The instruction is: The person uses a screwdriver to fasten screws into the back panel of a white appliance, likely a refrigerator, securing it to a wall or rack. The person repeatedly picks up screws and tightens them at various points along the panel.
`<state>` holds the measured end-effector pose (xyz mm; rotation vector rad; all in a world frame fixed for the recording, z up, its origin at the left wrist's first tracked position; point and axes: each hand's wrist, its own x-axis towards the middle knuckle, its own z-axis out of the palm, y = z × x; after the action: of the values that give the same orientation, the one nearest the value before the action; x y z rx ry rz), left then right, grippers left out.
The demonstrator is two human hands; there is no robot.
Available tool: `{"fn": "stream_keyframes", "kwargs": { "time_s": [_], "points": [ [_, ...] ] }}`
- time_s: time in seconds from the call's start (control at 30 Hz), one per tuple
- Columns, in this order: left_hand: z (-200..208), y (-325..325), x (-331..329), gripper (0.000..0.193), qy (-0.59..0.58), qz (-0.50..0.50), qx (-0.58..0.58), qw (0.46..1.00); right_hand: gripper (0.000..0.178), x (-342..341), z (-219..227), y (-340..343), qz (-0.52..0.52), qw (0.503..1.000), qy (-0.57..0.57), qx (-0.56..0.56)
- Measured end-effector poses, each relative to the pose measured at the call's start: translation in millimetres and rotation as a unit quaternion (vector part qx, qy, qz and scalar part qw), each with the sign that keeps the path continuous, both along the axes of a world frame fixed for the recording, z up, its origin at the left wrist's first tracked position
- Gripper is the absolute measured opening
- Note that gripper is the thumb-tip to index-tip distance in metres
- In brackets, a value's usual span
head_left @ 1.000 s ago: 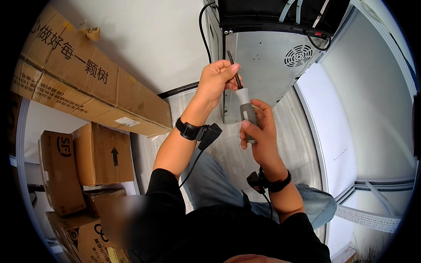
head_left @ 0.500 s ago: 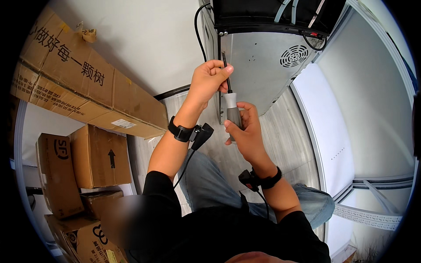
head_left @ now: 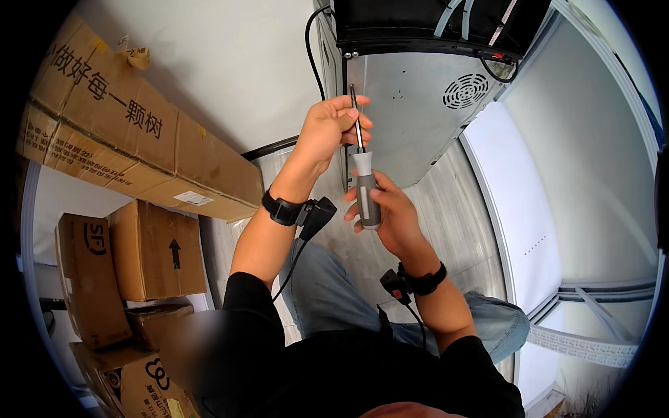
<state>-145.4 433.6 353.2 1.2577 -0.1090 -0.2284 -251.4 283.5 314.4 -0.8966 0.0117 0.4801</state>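
The right hand (head_left: pixel 390 209) holds the grey handle of a screwdriver (head_left: pixel 368 198) between thumb and fingers, while just above and left of that grip the left hand (head_left: pixel 324 132) pinches the dark shaft with its thumb and fingers. Beyond the left fingertips, the tip points up at the left edge of a metal panel (head_left: pixel 401 129), though I cannot tell whether it touches, and up and right of both hands is a round vent (head_left: pixel 465 91). Farther out, a black cable (head_left: pixel 313 59) hangs above the left hand, a long carton (head_left: pixel 143 143) stands well to its left, and the floor (head_left: pixel 446 219) shows right of the handle.
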Motion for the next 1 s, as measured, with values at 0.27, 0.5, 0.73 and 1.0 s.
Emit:
{"fn": "stream_keyframes", "kwargs": {
  "time_s": [0.27, 0.5, 0.73, 1.0],
  "points": [
    [0.3, -5.7, 1.8, 0.02, -0.027, 0.003, 0.129, 0.991, 0.049, -1.0, -1.7, 4.9, -0.079, 0.973, -0.056, -0.21],
    [-0.9, -2.3, 2.4, 0.024, -0.015, -0.023, 0.038, 0.999, 0.047, 0.0, 4.1, -9.5, 0.052, 0.995, -0.019, 0.086],
    [5.4, -5.9, -1.1, 0.022, 0.012, -0.002, 0.024, 1.0, 0.048, -2.2, -5.6, -5.2, -0.012, 0.999, -0.015, -0.039],
    [-4.6, -2.8, 1.4, 0.021, -0.018, -0.003, 0.06, 0.998, 0.052, -5.7, -7.5, 4.8, -0.049, 0.989, -0.046, -0.132]
  ]
}}
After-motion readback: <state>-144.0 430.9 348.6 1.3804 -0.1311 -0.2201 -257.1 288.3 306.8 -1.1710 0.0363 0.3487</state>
